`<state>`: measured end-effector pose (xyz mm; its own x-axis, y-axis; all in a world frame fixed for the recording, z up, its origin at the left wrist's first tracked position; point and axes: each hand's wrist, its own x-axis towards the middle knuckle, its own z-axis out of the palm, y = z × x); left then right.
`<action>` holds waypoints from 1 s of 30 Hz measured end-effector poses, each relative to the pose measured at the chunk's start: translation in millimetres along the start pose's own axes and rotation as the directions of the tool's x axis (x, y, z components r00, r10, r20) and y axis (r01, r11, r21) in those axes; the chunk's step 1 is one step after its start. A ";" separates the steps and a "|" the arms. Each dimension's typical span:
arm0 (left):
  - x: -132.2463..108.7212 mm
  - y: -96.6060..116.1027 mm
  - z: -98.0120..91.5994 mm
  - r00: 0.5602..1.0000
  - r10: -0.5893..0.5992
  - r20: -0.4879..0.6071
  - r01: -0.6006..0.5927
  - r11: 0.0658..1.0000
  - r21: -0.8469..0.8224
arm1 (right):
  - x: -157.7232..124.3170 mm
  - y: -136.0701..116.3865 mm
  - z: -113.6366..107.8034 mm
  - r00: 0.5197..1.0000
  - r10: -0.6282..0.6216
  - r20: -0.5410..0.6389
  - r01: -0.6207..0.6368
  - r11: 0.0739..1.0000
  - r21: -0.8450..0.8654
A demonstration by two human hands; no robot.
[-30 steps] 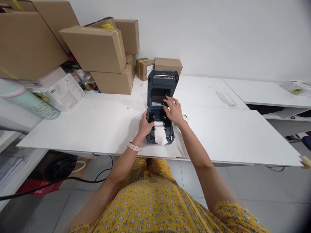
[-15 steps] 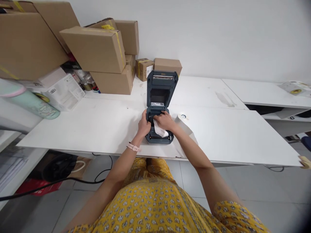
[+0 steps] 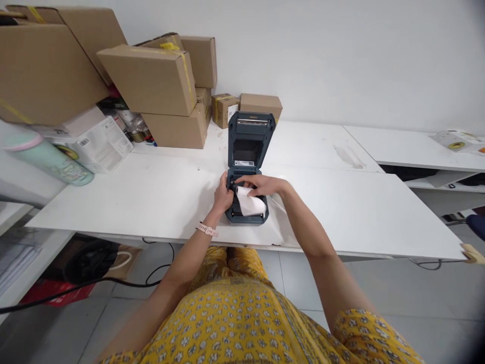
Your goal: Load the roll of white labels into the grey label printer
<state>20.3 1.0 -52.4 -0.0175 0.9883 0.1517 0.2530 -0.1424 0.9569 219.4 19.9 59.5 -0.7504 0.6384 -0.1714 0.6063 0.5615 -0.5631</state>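
A dark grey-blue label printer (image 3: 252, 135) stands on the white table with its lid raised. My left hand (image 3: 223, 194) is closed on the left side of its base, thumb over the inner edge. My right hand (image 3: 263, 185) reaches over the open bay from the right, its fingers around a small white paper roll (image 3: 243, 191). A loose flap of paper hangs from this roll across the bay's front part. My right hand and wrist cover part of the bay and the table spot behind them.
Cardboard boxes (image 3: 147, 78) are stacked at the back left, beside a mint bottle (image 3: 64, 164). Smaller boxes (image 3: 261, 103) stand behind the printer. The white table's (image 3: 341, 212) front edge runs close to my body. A black cable (image 3: 125, 279) hangs below on the left.
My right hand has lifted and turned inside the printer, and the white roll now shows in its fingers. The larger roll on the right is now hidden. My left hand stays put.
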 end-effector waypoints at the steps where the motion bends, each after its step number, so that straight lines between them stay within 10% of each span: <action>1: -1.3 2.6 -0.4 1.000 -0.019 0.001 0.019 1.000 0.006 | -15.5 -0.4 -6.8 0.996 -0.064 -0.058 0.071 0.989 0.130; 6: -4.6 8.6 -0.9 0.999 -0.029 0.014 0.029 1.000 0.001 | -128.2 12.5 -16.4 0.892 -0.067 -0.446 0.270 0.872 0.408; 12: -2.4 4.0 -0.1 0.998 -0.059 -0.009 0.059 0.998 -0.035 | -235.5 71.3 38.3 0.696 0.357 -0.623 0.143 0.781 0.608; 20: -2.9 2.3 -1.0 0.999 -0.052 0.004 0.052 0.996 -0.069 | -206.4 128.4 97.1 0.560 0.629 -0.539 -0.113 0.702 0.703; 27: -2.3 6.2 -0.6 0.998 -0.067 0.011 0.068 0.990 -0.121 | -201.2 137.5 98.9 0.568 0.651 -0.504 -0.068 0.647 0.759; 30: -1.7 6.5 -1.5 0.999 -0.047 0.014 0.048 0.993 -0.106 | -210.6 129.0 83.2 0.437 0.681 -0.588 -0.032 0.665 0.746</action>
<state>20.6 -1.8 -46.0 -0.0159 0.9945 0.1034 0.1479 -0.1000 0.9839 433.7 -85.9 -44.3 0.2398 0.9707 0.0174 0.2312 -0.0397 -0.9721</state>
